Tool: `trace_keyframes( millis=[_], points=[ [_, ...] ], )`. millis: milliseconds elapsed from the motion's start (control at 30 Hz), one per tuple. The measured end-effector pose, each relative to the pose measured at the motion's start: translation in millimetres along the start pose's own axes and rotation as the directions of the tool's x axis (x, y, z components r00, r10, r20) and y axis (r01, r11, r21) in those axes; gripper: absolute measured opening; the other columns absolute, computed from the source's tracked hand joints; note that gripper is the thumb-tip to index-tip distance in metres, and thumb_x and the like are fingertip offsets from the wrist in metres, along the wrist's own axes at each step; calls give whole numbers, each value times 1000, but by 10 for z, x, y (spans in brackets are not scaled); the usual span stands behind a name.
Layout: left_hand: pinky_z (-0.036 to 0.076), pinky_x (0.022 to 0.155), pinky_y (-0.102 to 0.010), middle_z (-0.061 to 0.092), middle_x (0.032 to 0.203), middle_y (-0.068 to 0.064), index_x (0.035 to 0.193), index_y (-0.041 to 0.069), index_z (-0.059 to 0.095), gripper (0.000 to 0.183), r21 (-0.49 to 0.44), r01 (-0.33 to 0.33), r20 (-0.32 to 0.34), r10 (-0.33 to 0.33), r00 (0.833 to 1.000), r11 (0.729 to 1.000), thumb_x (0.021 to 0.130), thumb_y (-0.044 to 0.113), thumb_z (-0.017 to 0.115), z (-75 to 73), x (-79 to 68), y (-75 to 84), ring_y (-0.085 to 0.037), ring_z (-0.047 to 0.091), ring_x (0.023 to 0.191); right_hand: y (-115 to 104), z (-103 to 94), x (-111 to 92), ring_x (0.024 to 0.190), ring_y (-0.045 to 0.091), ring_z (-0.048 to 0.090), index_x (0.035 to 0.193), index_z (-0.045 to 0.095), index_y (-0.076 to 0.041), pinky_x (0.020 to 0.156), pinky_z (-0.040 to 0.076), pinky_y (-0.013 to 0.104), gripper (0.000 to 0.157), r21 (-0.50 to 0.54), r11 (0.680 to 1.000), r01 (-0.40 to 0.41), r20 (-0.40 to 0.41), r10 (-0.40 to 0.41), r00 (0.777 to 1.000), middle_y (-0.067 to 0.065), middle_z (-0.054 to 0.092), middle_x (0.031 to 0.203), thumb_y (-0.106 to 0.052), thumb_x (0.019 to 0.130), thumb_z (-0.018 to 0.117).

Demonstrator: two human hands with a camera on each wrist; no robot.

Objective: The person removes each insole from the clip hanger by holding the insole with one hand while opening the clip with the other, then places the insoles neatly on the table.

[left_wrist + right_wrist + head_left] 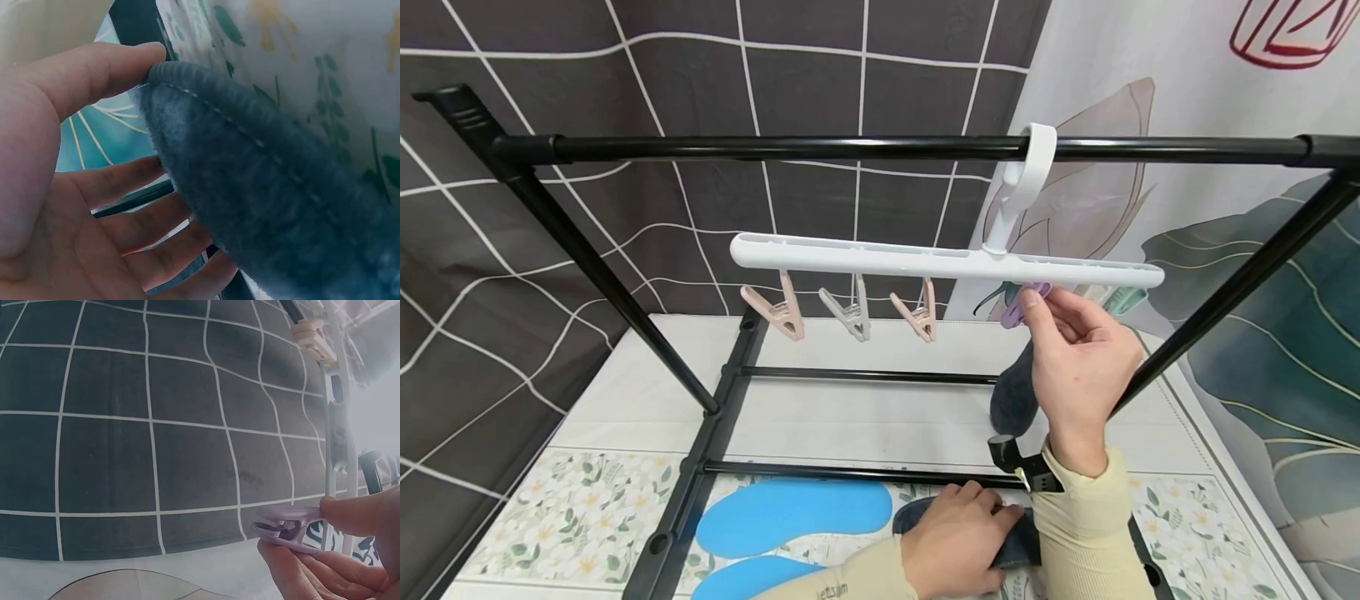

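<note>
One lilac plastic clip (pixel 1025 304), at the centre of the clock as the head camera sees it, sits just beneath the long white plastic hanger (pixel 865 260). The right hand (pixel 1086 358), toward 4 o'clock, pinches it between thumb and fingers. At 9 o'clock along the hanger are a pale pink plastic clip (pixel 922 321), a light grey plastic clip (pixel 850 315) and another pink one; a mint-green plastic clip (pixel 1126 300) hangs at 3. At 12, the hanger's hook goes over the top bar of a black tubular metal rack (pixel 790 150). Nearly straight down at 6 lies one dark blue-grey fleecy insole (pixel 1013 396); farther down, the left hand (pixel 958 537) grips a matching stitched-edge insole (pixel 1021 543), its fingers apart and curled round the edge. Two bright blue insoles (pixel 797 512) lie toward 8 on the floral-and-white covered desk (pixel 865 417).
</note>
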State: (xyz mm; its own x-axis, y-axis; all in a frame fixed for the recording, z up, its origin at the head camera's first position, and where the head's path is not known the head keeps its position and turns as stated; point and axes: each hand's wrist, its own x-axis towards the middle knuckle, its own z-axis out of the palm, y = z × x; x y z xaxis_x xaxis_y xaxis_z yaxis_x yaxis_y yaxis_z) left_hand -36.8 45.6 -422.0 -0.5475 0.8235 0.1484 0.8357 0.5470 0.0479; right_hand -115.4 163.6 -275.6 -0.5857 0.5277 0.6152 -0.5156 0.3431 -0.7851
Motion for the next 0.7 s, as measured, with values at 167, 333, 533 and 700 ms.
trace_keyframes(
  millis=[167, 333, 533, 700],
  points=[
    [44, 75, -25, 57, 107, 5, 126, 23, 57, 56, 40, 1, -24, 0, 1000, 999, 76, 44, 69, 28, 11, 39, -11, 50, 93, 9, -6, -6, 71, 11, 69, 92, 75, -6, 66, 53, 19, 18, -4, 1000, -2, 3, 2, 1000, 10, 71, 82, -17, 77, 76],
    [44, 78, -25, 57, 107, 4, 125, 21, 57, 55, 55, 8, -29, -6, 1000, 998, 75, 42, 70, 71, 8, 54, -11, 51, 94, 10, -10, -8, 72, 11, 69, 92, 75, -6, 67, 53, 20, 19, -3, 1000, -1, 3, 1, 1000, 10, 71, 83, -17, 77, 76],
    [45, 83, -26, 57, 111, 0, 126, 16, 56, 53, 33, -10, -4, 10, 1000, 999, 80, 39, 68, 94, 1, 47, -13, 51, 100, 17, -11, -7, 73, 11, 69, 94, 75, -7, 67, 53, 19, 20, -14, 1000, -5, -2, 5, 1000, 10, 71, 84, -17, 77, 76],
    [44, 87, -26, 57, 114, -3, 128, 16, 55, 46, 22, -24, 9, 24, 1000, 999, 86, 32, 64, 117, 4, 48, -13, 51, 102, 30, -2, 2, 73, 12, 69, 94, 74, -6, 67, 53, 20, 21, 6, 1000, -17, -10, 17, 1000, 10, 71, 84, -17, 76, 76]
  ],
)
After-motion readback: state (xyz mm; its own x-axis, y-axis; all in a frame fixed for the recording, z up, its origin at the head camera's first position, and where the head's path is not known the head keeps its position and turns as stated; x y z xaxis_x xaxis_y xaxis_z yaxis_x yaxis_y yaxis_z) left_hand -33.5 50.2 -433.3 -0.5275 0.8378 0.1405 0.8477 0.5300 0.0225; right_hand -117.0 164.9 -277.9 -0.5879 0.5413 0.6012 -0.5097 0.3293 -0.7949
